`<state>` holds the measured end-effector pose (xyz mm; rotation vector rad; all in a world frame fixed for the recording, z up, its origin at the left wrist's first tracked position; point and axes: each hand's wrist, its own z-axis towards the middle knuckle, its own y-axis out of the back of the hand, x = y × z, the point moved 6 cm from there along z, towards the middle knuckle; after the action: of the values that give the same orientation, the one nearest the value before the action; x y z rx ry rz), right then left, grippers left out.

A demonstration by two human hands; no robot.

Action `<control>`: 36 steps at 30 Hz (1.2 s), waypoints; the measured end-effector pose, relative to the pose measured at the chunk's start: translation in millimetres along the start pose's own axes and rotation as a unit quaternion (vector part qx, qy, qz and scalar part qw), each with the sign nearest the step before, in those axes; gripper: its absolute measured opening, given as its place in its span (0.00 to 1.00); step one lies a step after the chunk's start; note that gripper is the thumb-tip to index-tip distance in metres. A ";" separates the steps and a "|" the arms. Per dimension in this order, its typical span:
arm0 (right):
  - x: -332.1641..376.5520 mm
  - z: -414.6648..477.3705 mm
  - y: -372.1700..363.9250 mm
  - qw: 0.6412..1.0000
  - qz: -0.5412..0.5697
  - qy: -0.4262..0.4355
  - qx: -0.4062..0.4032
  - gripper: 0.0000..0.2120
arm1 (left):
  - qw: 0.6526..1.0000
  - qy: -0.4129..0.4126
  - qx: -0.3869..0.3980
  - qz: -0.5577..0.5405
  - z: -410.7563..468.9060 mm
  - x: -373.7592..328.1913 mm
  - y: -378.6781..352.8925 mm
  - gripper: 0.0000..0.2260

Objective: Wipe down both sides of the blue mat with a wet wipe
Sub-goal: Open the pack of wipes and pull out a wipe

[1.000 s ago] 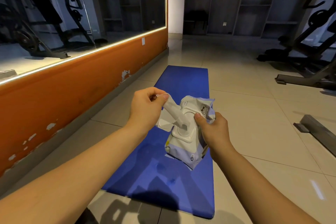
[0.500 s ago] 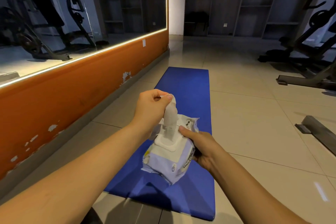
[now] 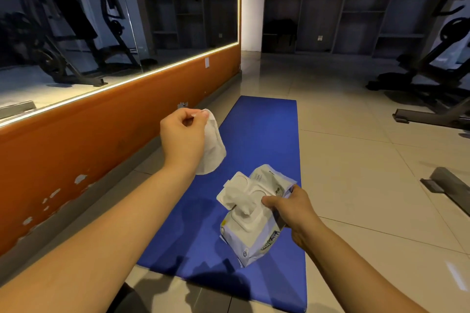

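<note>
A blue mat (image 3: 264, 134) lies flat on the tiled floor, running away from me beside the orange wall. My left hand (image 3: 181, 134) is raised above the mat's left edge and pinches a white wet wipe (image 3: 212, 147) that hangs free below the fingers. My right hand (image 3: 290, 208) grips a white and pale blue wipe pack (image 3: 254, 231) over the mat's near half. The pack's lid stands open and the tip of another wipe sticks out of its opening.
An orange wall (image 3: 76, 150) with a lit mirror above it runs along the left. Gym machines (image 3: 432, 84) stand at the right, and a grey metal foot (image 3: 447, 185) lies on the tiles to the right of the mat. Dark shelving lines the back wall.
The wipe has come fully out of the pack. My left hand rose up and left with it, while my right hand lowered the pack to the right.
</note>
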<state>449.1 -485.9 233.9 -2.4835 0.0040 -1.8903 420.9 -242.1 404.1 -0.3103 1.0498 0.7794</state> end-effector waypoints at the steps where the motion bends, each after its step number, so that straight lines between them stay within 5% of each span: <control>1: 1.1 -1.3 -0.8 1.000 -0.001 0.003 -0.001 0.20 | 1.000 -0.002 0.013 0.014 1.0 5.1 0.0 0.08; 10: 31.7 -2.3 5.4 0.998 0.039 0.051 0.003 0.21 | 0.978 -0.034 0.181 0.093 -11.0 15.9 -24.5 0.12; 15: 38.2 -4.5 10.7 0.996 0.059 0.065 -0.006 0.21 | 0.915 0.026 0.384 0.122 -37.0 16.3 -44.8 0.12; 18: 39.7 -6.1 12.5 0.995 0.065 0.069 -0.011 0.21 | 0.885 0.081 0.437 0.140 -44.1 25.7 -45.7 0.09; 29: 47.0 -11.7 3.3 0.993 0.015 0.118 -0.010 0.27 | 0.889 0.017 0.415 0.193 -67.0 21.0 -67.1 0.05; 36: 64.6 -30.8 -0.7 0.974 -0.036 0.224 -0.014 0.18 | 0.870 -0.018 0.383 0.310 -62.8 21.1 -66.8 0.10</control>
<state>436.6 -486.5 304.3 -2.0380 -0.0534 -2.4506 432.3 -315.9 346.9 0.7591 1.3534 0.8545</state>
